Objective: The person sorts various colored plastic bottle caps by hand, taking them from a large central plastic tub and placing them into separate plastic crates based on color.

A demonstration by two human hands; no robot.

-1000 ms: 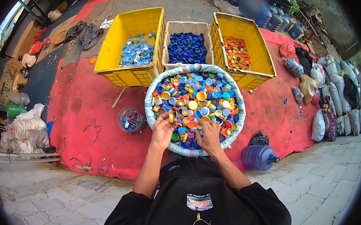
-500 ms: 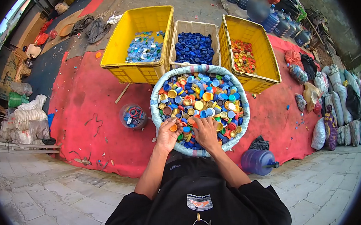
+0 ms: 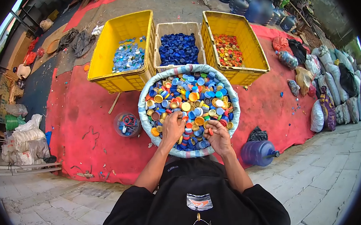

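Note:
In front of me stands a round basket [image 3: 145,110] with a pale cloth-wrapped rim, filled with mixed plastic bottle caps [image 3: 183,95]. My left hand [image 3: 173,129] is over the caps left of centre, back upward and fingers curled down among them. Whatever its fingertips grip is hidden. Near the basket's front right side, my right hand [image 3: 219,138] is turned partly palm up. Its thumb and fingers pinch a red bottle cap [image 3: 210,131]. A yellow-orange cap [image 3: 155,132] lies by the left rim.
Behind the basket are a yellow crate [image 3: 98,72] of light-blue caps, a whitish crate [image 3: 157,43] of dark-blue caps and a yellow crate [image 3: 251,45] of red and yellow caps. A clear tub [image 3: 127,124] stands left; a large water bottle [image 3: 258,153] lies right.
My left hand has turned over and reached in among the caps; the yellowish cap it held is gone from its fingers. My right hand has come up from the caps with a red one. The view has shifted.

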